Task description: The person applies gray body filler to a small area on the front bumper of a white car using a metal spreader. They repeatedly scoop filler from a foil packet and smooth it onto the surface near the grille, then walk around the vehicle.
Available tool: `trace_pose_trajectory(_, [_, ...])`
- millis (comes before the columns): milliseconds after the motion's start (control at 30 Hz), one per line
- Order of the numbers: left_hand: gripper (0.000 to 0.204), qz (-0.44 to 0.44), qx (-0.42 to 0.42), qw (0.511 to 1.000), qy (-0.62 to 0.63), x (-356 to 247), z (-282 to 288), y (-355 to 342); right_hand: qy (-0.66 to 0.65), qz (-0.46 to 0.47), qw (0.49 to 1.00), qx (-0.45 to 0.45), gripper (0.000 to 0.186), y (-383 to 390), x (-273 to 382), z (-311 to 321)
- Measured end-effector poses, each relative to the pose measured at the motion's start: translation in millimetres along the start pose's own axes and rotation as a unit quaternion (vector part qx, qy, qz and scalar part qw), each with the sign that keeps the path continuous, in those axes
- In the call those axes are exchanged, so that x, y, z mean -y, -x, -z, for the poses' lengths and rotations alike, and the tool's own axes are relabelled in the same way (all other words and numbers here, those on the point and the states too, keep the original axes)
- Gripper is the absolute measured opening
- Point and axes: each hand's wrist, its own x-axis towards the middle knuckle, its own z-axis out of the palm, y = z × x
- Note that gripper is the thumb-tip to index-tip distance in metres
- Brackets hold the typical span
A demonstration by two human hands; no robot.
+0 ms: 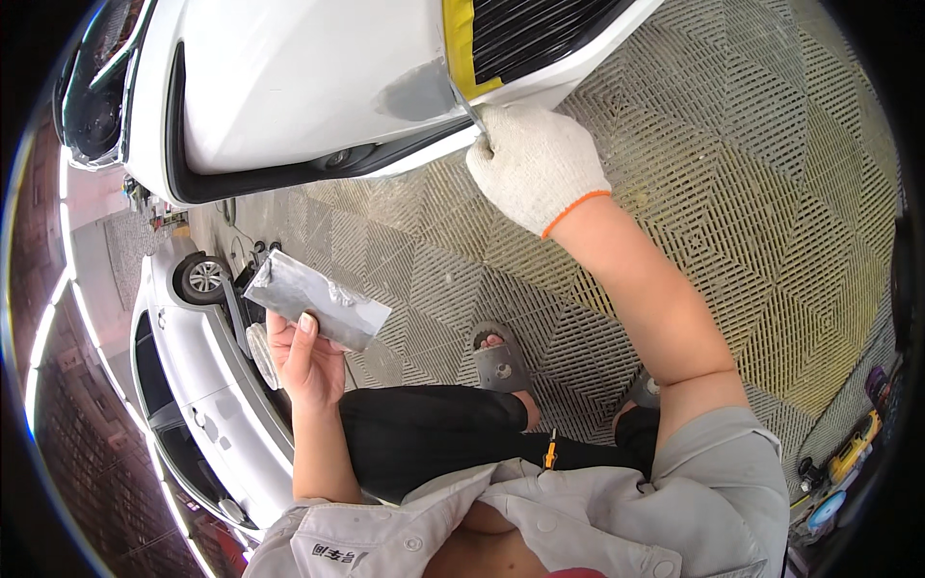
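My right hand (pixel 540 166) wears a white knit glove with an orange cuff edge. Its fingers are closed on a thin putty knife (pixel 471 108), whose blade lies at the edge of a white car bumper (pixel 289 87). Beside the blade is a grey putty patch (pixel 414 91), next to yellow masking tape (pixel 462 48) along a black grille (pixel 530 29). Bare, my left hand (pixel 306 358) grips a flat rectangular putty board (pixel 318 301) from below, with grey putty smeared on top. A clear round object (pixel 261 354) shows beside that hand; whether I hold it cannot be made out.
Below is a grey and yellow slatted floor (pixel 713 222), with my sandalled foot (pixel 501 356) on it. A silver car (pixel 202 376) stands at the left. Yellow and blue tools (pixel 853 448) lie at the lower right.
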Motion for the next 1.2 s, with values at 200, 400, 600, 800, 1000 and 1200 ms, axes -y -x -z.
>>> trace_pose_trajectory(200, [0.046,-0.004,-0.002,1.000,-0.007,-3,1,5,-0.002,0.012,0.999,-0.049,0.026,3,-3,-16])
trace_pose_trajectory(400, [0.047,-0.013,-0.009,1.000,-0.002,-3,0,6,0.002,0.032,0.994,-0.107,0.036,7,-5,-28])
trace_pose_trajectory(600, [0.048,-0.011,0.008,1.000,0.002,-5,-1,8,-0.013,0.030,0.995,-0.089,0.037,9,-7,-27])
trace_pose_trajectory(800, [0.048,-0.017,0.010,1.000,-0.001,-4,-2,7,-0.032,0.037,0.994,-0.094,0.035,7,-4,-23])
trace_pose_trajectory(1000, [0.048,-0.014,0.022,1.000,0.001,-6,-4,8,-0.026,0.032,0.998,-0.045,0.029,2,-8,-15])
trace_pose_trajectory(1200, [0.050,-0.014,0.019,1.000,0.003,-6,-5,9,-0.036,0.028,0.998,-0.047,0.027,1,-10,-9])
